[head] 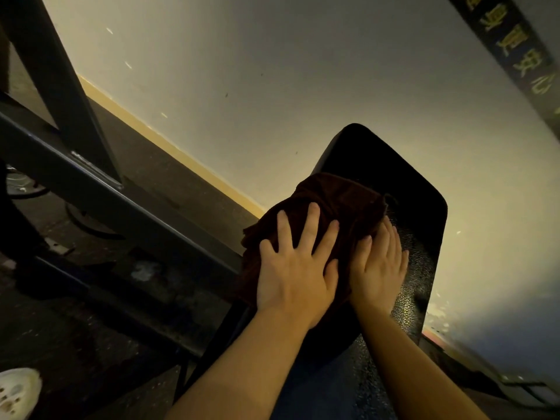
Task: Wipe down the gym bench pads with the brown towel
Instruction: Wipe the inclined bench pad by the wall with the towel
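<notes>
Left hand [295,269]: fingers spread flat, pressing crumpled dark brown terry towel [327,213] onto black textured vinyl bench pad [418,237]; not clenched. Right hand [378,271]: fingers straight, laid on towel's right edge, touching pad. I read neither hand as grasping. Towel bunched under and ahead of both palms, overhanging pad's left edge. Pad's long axis runs away from hands toward rounded far end; unwiped stretch, I judge, lies ahead. Left hand holds more cloth.

Black textured vinyl bench pad [421,225]: near end cut by lower frame edge; patch under crumpled brown terry towel [333,204] hidden. Right-hand fingers [389,234] partly tucked beneath towel edge. Left of pad, white shoe [16,392] cropped at frame corner; dark steel frame [91,189] cropped.
</notes>
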A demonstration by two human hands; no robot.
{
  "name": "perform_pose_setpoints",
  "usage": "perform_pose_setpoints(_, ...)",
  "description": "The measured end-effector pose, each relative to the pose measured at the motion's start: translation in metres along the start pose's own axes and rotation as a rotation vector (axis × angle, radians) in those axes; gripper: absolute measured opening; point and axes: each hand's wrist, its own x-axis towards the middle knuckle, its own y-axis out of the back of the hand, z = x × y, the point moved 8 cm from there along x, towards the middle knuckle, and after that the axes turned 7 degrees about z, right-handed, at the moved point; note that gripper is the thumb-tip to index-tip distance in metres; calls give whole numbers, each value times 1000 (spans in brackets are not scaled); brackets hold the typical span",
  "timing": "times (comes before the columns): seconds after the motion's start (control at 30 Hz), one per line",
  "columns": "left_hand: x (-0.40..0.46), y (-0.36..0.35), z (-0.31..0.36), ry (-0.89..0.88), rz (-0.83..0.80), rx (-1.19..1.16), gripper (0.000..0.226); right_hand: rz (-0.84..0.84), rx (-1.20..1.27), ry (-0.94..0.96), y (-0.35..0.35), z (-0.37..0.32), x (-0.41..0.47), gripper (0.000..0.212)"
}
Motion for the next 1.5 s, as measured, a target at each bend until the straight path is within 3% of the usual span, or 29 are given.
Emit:
perform_pose_setpoints(0.3, 22, 1, 7, -3, -14, 23, 65, 60, 208, -54, 9, 2, 1, 66)
perform_pose_setpoints(0.57, -15, 4, -7, 27, -3, -14, 65, -59, -17, 37, 0, -2, 0, 65)
perform_pose_setpoints(1.2, -209, -1, -36, 128, 21, 97, 60, -184, -107, 18, 52, -22, -192, 59)
perform_pose_setpoints(1.5, -248, -3, -36, 178, -30, 107, 59, -186, -122, 33, 57, -19, -208, 61)
